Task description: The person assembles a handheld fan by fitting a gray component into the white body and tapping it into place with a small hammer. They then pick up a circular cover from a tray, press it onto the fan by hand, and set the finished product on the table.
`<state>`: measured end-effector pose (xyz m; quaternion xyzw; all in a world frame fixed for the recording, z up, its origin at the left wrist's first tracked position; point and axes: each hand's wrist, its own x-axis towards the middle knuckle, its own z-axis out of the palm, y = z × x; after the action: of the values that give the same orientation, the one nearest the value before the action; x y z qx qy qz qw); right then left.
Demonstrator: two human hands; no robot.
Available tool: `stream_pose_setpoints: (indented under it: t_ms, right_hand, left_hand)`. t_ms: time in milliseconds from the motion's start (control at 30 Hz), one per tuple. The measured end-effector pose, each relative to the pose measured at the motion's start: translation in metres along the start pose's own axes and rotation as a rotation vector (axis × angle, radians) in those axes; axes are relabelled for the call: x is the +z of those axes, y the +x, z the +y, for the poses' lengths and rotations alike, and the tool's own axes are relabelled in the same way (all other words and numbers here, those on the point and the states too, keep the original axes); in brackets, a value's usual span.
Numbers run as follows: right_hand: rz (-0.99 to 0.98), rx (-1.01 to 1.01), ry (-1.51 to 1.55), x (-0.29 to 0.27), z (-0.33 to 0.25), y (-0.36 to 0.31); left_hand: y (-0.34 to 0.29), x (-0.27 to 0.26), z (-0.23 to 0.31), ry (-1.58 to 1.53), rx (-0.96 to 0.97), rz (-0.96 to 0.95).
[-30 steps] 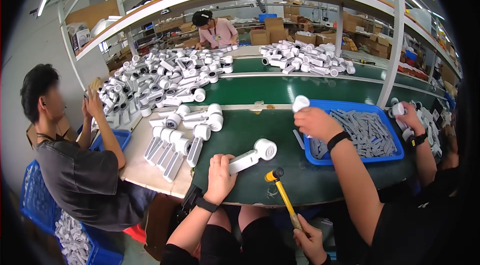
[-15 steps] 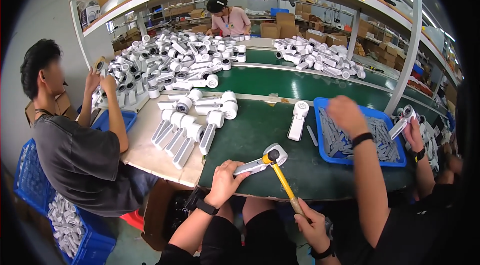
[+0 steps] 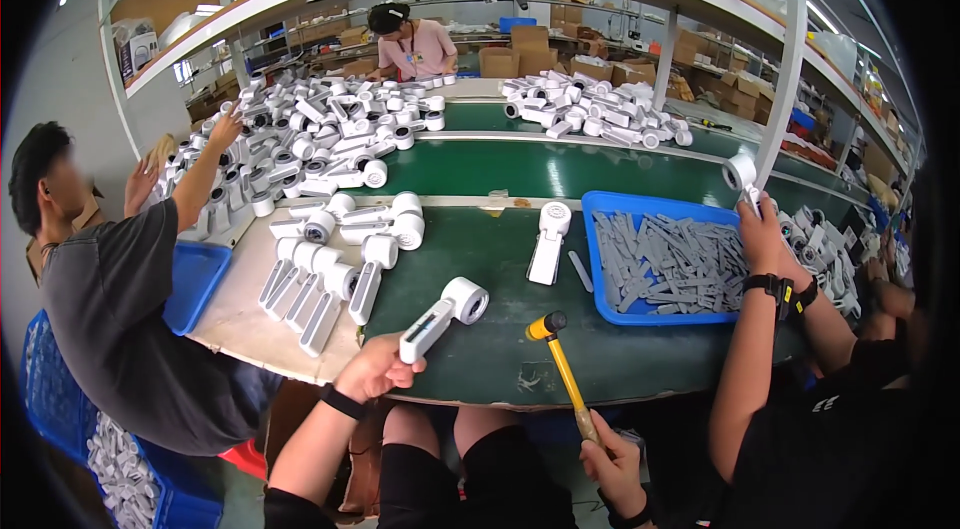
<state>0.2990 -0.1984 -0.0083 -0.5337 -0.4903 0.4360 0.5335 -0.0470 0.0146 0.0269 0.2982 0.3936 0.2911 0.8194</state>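
Note:
My left hand [image 3: 376,367], at the table's near edge, grips the handle of a white handheld fan [image 3: 430,327]. The fan is tilted up, its round head pointing away to the right. In my right hand [image 3: 615,467] is a mallet [image 3: 568,375] with a yellow handle and a black-and-yellow head. The mallet head is over the dark green mat, to the right of the fan and apart from it. Farther off on the mat lies another white fan [image 3: 548,244], with a loose grey strip [image 3: 580,271] beside it.
A blue tray [image 3: 590,229] of grey strips stands at right. Left are grouped fans [image 3: 318,314]; a large pile [image 3: 330,124] lies behind. A co-worker [image 3: 110,299] reaches into it; another co-worker's hands [image 3: 765,239] hold a fan at right. A shelf post [image 3: 785,79] rises behind the tray.
My left hand has lifted and turned the fan, moving it left from under the mallet. The mallet no longer touches it. At right, the co-worker's hand has left the tray.

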Motion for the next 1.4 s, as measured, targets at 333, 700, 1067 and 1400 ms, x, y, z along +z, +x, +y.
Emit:
stream_pose_setpoints:
  t_ms: [333,700,1067,1400]
  right_hand:
    - [0.05,0.047,0.037,-0.018,0.019,-0.004]
    - [0.127,-0.062,0.014,-0.034,0.026,-0.012]
    - [0.24,-0.054,-0.013,-0.05,0.02,-0.02]
    - [0.186,-0.093,-0.003,-0.05,0.02,-0.011]
  left_hand:
    - [-0.006,0.017,0.014,0.666,0.13,0.347]
    - [0.076,0.147,0.018,1.437,0.82,0.138]
    - [0.239,0.204,-0.034,1.626,0.964,0.337]
    - [0.17,0.17,-0.028,1.522,0.851,0.398]
